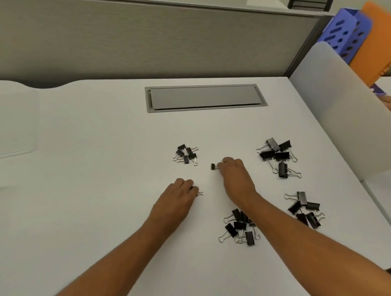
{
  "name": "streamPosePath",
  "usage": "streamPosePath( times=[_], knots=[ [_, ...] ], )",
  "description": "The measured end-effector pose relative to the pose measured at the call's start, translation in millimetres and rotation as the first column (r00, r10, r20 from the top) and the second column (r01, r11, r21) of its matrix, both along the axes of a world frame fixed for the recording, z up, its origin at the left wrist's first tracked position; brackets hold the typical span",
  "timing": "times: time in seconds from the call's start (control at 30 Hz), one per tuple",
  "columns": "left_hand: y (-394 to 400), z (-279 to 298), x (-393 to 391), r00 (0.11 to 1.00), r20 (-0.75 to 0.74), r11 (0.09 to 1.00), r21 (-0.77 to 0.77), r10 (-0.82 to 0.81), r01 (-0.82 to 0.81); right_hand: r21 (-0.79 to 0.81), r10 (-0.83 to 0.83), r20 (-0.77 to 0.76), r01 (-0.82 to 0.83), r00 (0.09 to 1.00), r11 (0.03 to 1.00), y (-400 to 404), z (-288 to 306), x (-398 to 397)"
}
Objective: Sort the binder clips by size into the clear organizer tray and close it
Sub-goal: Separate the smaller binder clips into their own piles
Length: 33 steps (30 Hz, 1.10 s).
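Presently we note the right hand (pixel 234 175) pinching a small clip (pixel 213 166); the left hand (pixel 177 197) grips another clip (pixel 198 193) on the surface (pixel 97 181).

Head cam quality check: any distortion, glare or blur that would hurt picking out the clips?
Head view: wide-angle bending curves the desk edges and the partition; lighting is even and soft, with faint shadows and no glare; the image is slightly soft, so the small clips blur together; the clip at the right hand reads clearly; the left hand hides most of its clip.
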<state>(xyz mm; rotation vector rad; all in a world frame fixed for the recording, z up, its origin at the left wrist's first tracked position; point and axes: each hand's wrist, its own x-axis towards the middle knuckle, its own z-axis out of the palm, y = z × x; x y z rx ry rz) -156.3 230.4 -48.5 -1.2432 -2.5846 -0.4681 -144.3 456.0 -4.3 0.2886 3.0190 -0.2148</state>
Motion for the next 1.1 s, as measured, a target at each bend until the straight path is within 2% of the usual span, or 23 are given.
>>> streamPosePath(
  times=[0.13, 0.3, 0.4, 0.47, 0.57, 0.63, 0.7, 0.87, 1.0, 1.1],
  knots=[
    [-12.6, -7.0, 6.7, 0.998, -0.061, 0.998, 0.053, 0.024, -0.02, 0.008, -0.01, -0.049, 0.011, 0.999, 1.0, 2.8, -4.3, -3.3],
    [-22.4, -11.5, 11.2, 0.985, 0.068, 0.98, 0.108, 0.16, -0.167, -0.048, -0.017, -0.057, 0.014, 0.998, 0.999, -1.1, -5.0, 1.0],
    [-21.2, -11.7, 10.8, 0.981, 0.103, 0.977, 0.124, 0.164, -0.176, -0.059, -0.024, -0.051, 0.021, 0.998, 0.998, -4.9, 5.4, 4.3],
    [-23.0, -12.0, 10.7, 0.977, 0.132, 0.967, 0.174, 0.166, -0.188, -0.079, -0.029, -0.109, 0.021, 0.994, 0.997, -10.4, 13.5, 10.5],
    [-27.3, -11.1, 14.4, 0.963, 0.149, 0.946, 0.203, 0.225, -0.253, -0.284, -0.02, -0.214, -0.042, 0.977, 0.958, -29.9, 19.8, 25.6],
    [-30.9, -11.3, 17.1, 0.943, 0.15, 0.928, 0.186, 0.297, -0.322, -0.464, -0.045, -0.171, -0.04, 0.984, 0.885, -45.4, 20.2, 36.9],
    [-33.9, -13.9, 17.3, 0.924, 0.151, 0.912, 0.171, 0.351, -0.374, -0.532, -0.031, -0.105, -0.029, 0.994, 0.846, -57.2, 16.2, 43.9],
    [-34.0, -15.8, 16.8, 0.923, 0.168, 0.912, 0.168, 0.347, -0.374, -0.49, 0.04, 0.0, -0.035, 0.999, 0.871, -73.0, 2.6, 47.3],
    [-34.3, -11.6, 17.1, 0.92, 0.193, 0.908, 0.185, 0.341, -0.375, -0.437, 0.032, -0.023, -0.038, 0.999, 0.899, -79.1, -1.5, 41.6],
    [-34.7, -7.6, 16.9, 0.907, 0.268, 0.898, 0.214, 0.324, -0.384, -0.432, 0.028, -0.035, -0.04, 0.999, 0.901, -82.6, -0.6, 38.7]
  ],
)
